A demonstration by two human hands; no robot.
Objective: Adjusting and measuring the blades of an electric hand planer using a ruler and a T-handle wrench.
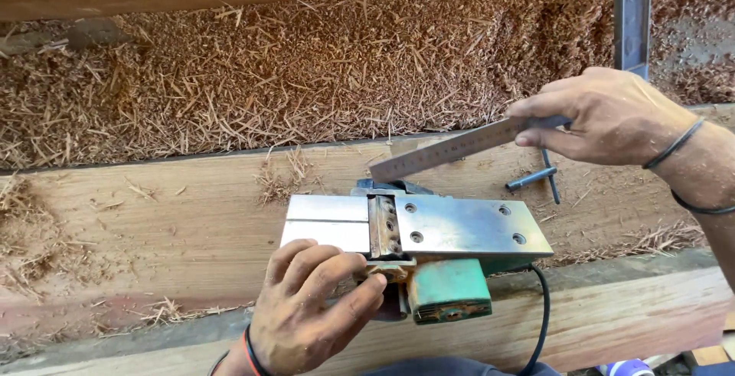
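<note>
Checking an upturned electric planer's sole with a steel ruler

The electric planer [417, 250] lay sole-up on the near wooden plank [153, 230], its green body toward the viewer. The left hand [318, 311] clasped its near left end, steadying it; the right hand [605, 116] pinched a steel ruler [452, 148] held tilted just above the far edge. A T-handled key [540, 177] lay to the right, wood shavings [306, 62] beyond. Judged best: set the ruler on edge across the blade drum [383, 227], both plates touched.

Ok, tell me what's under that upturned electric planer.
The electric planer lies sole-up on a wooden plank, steadied by the left hand. Its green body and black cord show below the sole. The wood directly beneath it is hidden.
</note>
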